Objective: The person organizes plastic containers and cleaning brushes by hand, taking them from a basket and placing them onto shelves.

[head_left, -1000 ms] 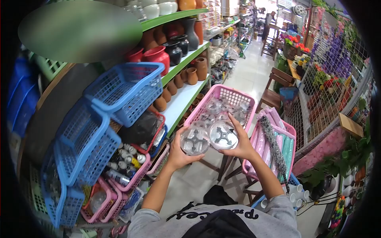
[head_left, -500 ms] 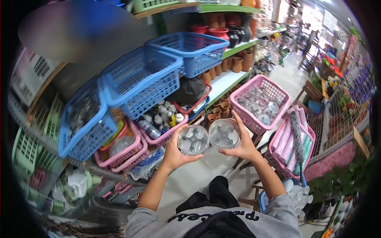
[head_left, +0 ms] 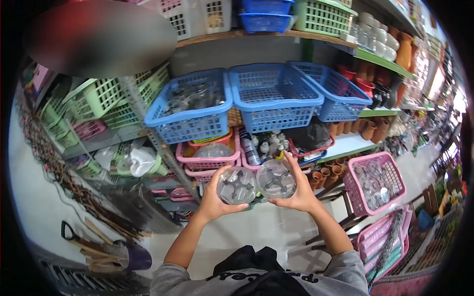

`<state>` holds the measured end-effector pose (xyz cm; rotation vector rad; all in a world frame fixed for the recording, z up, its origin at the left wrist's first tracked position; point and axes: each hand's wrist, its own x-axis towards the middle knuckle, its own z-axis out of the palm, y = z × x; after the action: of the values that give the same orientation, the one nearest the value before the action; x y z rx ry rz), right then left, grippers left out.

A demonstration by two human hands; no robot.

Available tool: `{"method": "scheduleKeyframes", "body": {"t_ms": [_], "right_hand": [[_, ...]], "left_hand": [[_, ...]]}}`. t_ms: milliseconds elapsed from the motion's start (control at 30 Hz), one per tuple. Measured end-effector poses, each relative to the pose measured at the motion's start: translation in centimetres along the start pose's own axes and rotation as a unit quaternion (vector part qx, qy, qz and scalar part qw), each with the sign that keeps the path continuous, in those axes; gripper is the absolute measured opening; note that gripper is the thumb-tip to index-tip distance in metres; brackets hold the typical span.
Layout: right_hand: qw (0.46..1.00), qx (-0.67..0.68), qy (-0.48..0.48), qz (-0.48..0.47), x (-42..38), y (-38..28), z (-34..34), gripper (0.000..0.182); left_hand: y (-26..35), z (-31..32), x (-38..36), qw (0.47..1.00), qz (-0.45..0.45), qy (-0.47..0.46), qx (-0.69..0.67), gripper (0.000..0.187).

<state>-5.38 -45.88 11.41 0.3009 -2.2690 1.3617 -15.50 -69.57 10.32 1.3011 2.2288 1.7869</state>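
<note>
My left hand (head_left: pixel 211 201) is closed around the side of a clear round plastic container (head_left: pixel 237 186) with a dark cross-shaped piece in it. A matching clear round container (head_left: pixel 276 178) is gripped in my right hand (head_left: pixel 302 197), thumb below and fingers along its far edge. Both are held up side by side in front of my body, their rims touching or nearly so. Beyond them, a blue basket (head_left: pixel 190 129) on the left holds a pile of dark and see-through items. Two more blue baskets, a middle one (head_left: pixel 279 120) and a right one (head_left: pixel 343 111), stand beside it.
Under the blue baskets are a pink basket (head_left: pixel 210 160) and several spray cans (head_left: pixel 252 150). To the right, another pink basket (head_left: pixel 354 191) full of clear pieces rests on a dark stool. Clay pots (head_left: pixel 368 129) line the shelf. A purple bucket (head_left: pixel 139 256) holding wood stands lower left.
My view has turned to the left, so the shelves and baskets sit farther right in it. Both hands keep hold of the two clear containers.
</note>
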Motion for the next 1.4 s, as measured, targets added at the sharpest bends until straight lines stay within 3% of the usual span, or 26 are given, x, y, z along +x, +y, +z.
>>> {"method": "scheduleKeyframes", "body": {"t_ms": [233,333,433,500,533,567,833,1033,1200,1300,1367,1400], "right_hand": [[0.999,0.021,-0.042,-0.027,3.6,-1.5,4.2,0.112],[0.997,0.034,-0.049,-0.039,6.1,-2.1,5.4,0.112],[0.997,0.007,-0.037,-0.066,9.2,-3.7,6.1,0.112],[0.995,0.016,-0.025,-0.092,11.7,-3.5,6.5,0.108],[0.994,-0.043,-0.014,-0.104,13.0,-3.4,6.5,0.107],[0.993,-0.003,-0.018,-0.113,14.3,-3.8,6.8,0.106],[0.999,0.016,-0.047,-0.015,24.3,-4.5,7.1,0.105],[0.974,-0.217,-0.057,-0.027,32.3,-1.7,6.0,0.108],[0.954,-0.293,-0.062,-0.028,39.4,4.8,6.4,0.108],[0.932,-0.340,-0.122,-0.004,42.9,6.3,7.4,0.105],[0.869,-0.443,-0.205,0.078,44.3,6.3,8.5,0.098],[0.869,-0.445,-0.202,0.074,45.0,7.3,8.6,0.098]], "left_hand": [[0.9,-4.7,-1.8,0.996,-0.020,0.078,0.046,0.095],[0.9,-7.2,-0.8,0.992,0.014,0.107,0.072,0.092],[0.9,-10.1,1.1,0.993,0.013,0.096,0.068,0.092],[0.6,-12.1,3.0,0.992,0.035,0.098,0.075,0.091],[0.6,-13.1,4.2,0.990,0.064,0.094,0.080,0.091],[0.6,-14.1,5.3,0.988,0.094,0.089,0.085,0.091],[-1.1,-20.4,14.8,0.978,0.124,0.059,0.158,0.083],[-4.3,-22.6,20.7,0.975,0.093,0.052,0.193,0.087],[-7.2,-23.3,25.2,0.959,0.061,0.058,0.270,0.091],[-8.3,-24.1,27.6,0.952,0.041,0.027,0.301,0.093],[-8.9,-24.5,28.7,0.947,0.034,0.022,0.320,0.092],[-9.7,-24.7,29.1,0.947,0.035,0.026,0.318,0.095]]}}
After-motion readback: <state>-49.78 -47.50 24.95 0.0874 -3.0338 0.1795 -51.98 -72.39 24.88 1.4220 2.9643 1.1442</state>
